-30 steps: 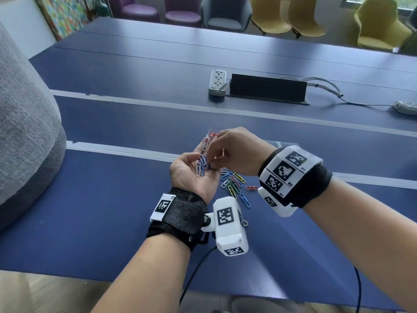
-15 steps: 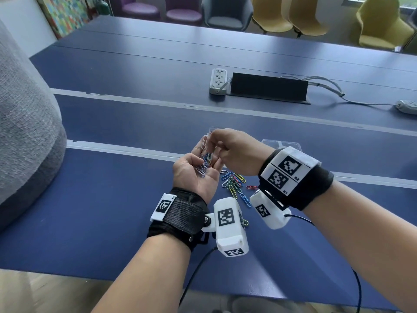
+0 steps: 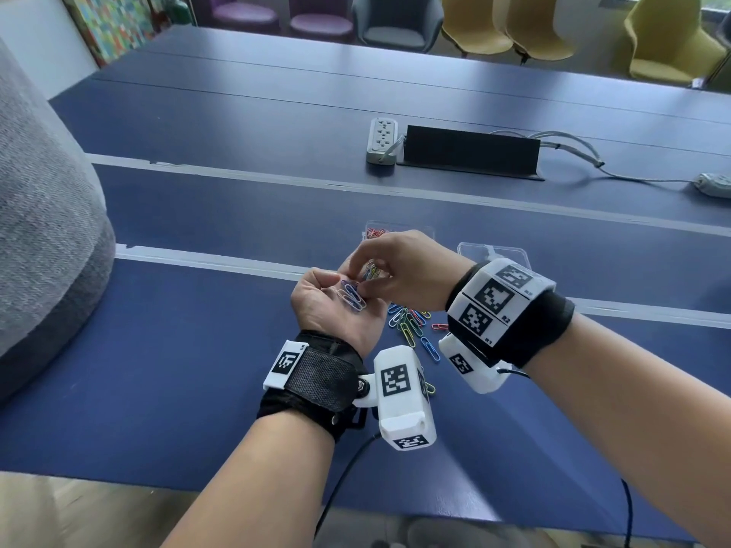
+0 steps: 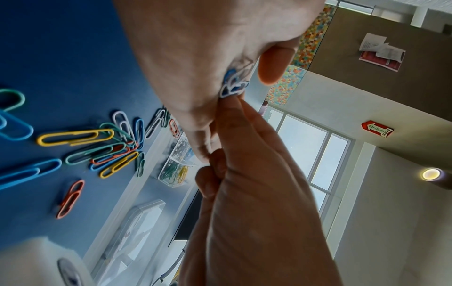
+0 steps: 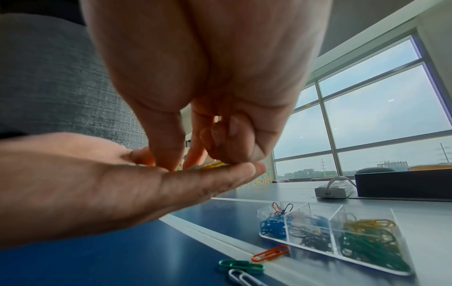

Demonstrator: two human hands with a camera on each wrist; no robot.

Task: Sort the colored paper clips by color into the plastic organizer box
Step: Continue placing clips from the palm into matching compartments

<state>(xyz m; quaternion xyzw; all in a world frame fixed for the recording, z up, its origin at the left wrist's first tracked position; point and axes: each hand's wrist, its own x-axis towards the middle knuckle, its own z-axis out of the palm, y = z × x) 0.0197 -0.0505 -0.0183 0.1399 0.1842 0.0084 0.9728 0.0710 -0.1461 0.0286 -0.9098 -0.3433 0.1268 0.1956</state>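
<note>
My left hand [image 3: 336, 310] lies palm up above the table, with several blue and white paper clips [image 3: 352, 296] resting in the palm. My right hand [image 3: 366, 276] reaches down into that palm, and its thumb and fingertips pinch a few clips, yellow and green among them [image 5: 212, 165]. In the left wrist view the clips in the palm [image 4: 233, 85] sit right at the right hand's fingertips [image 4: 229, 108]. A loose pile of mixed clips [image 3: 411, 322] lies on the table under my hands. The clear organizer box [image 5: 401, 251] holds blue, black, yellow and green clips in separate compartments.
The organizer's clear lid [image 3: 494, 251] lies to the right of the box. A white power strip [image 3: 381, 140] and a black cable box [image 3: 470, 150] sit farther back. A grey fabric shape [image 3: 47, 231] stands at the left. Single orange [image 5: 270, 253] and green [image 5: 240, 266] clips lie near the box.
The right hand's fingers have come down a little into the left palm. The left hand has hardly moved.
</note>
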